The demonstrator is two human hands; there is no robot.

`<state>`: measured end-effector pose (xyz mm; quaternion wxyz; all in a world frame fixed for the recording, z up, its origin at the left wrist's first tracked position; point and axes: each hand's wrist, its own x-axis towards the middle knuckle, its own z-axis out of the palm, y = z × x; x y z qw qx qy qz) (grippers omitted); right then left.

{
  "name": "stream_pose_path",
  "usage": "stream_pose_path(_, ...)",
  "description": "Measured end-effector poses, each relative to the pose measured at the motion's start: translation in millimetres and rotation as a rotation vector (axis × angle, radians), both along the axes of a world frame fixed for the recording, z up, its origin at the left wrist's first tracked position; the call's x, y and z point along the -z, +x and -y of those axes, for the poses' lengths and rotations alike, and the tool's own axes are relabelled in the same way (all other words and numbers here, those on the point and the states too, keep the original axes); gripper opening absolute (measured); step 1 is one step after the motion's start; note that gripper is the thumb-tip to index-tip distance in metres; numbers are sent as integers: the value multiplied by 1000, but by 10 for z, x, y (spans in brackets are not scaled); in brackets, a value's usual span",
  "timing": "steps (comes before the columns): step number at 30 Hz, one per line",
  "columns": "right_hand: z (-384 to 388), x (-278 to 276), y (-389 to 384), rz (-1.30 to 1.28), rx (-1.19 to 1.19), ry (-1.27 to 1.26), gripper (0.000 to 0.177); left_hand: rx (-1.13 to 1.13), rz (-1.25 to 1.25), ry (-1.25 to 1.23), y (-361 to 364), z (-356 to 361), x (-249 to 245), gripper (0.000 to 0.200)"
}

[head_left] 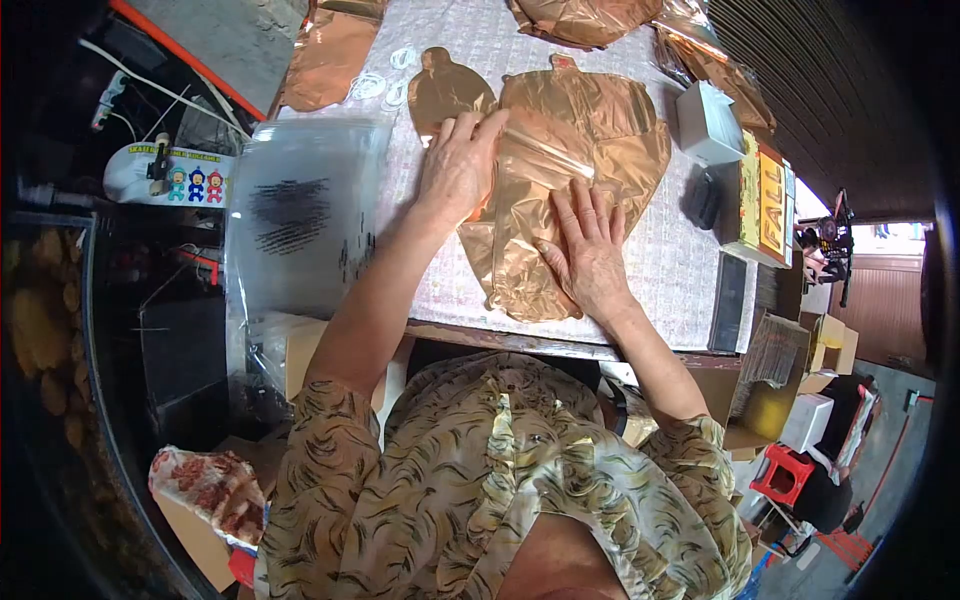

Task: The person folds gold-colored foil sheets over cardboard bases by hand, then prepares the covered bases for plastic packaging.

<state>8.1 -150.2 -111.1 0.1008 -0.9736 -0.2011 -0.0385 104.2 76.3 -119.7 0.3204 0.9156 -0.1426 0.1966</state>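
Observation:
A shiny copper-coloured foil balloon (pixel 625 125) lies flat and creased on the table in front of me. Its narrower rounded part (pixel 450 85) sticks out at the upper left. My left hand (pixel 462 165) is closed on the balloon's left side, with its fingers bent and the fingertips partly hidden. Lower on the foil, my right hand (pixel 592 255) rests with its fingers stretched out, pressing on the wrinkled surface.
Clear plastic bags (pixel 300 215) lie at the left of the cloth-covered table (pixel 660 270). White string coils (pixel 368 85) and more copper foil (pixel 330 55) lie farther back. On the right stand a white box (pixel 708 125), a black object (pixel 704 198) and a "FALL" box (pixel 768 205).

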Motion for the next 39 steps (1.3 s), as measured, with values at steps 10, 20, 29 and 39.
stream_pose_path(10,7,5,1,4,-7,-16,74,64,1,148,-30,-27,17,45)
stream_pose_path(20,24,72,-10,19,-11,29,73,85,61,143,37,-26,94,34)
stream_pose_path(29,156,-237,-21,16,38,238,73,154,-57,29,50,-77,-186,25)
stream_pose_path(39,2305,-1384,867,198,499,-41,27,568,43,101,903,1395,-1627,16)
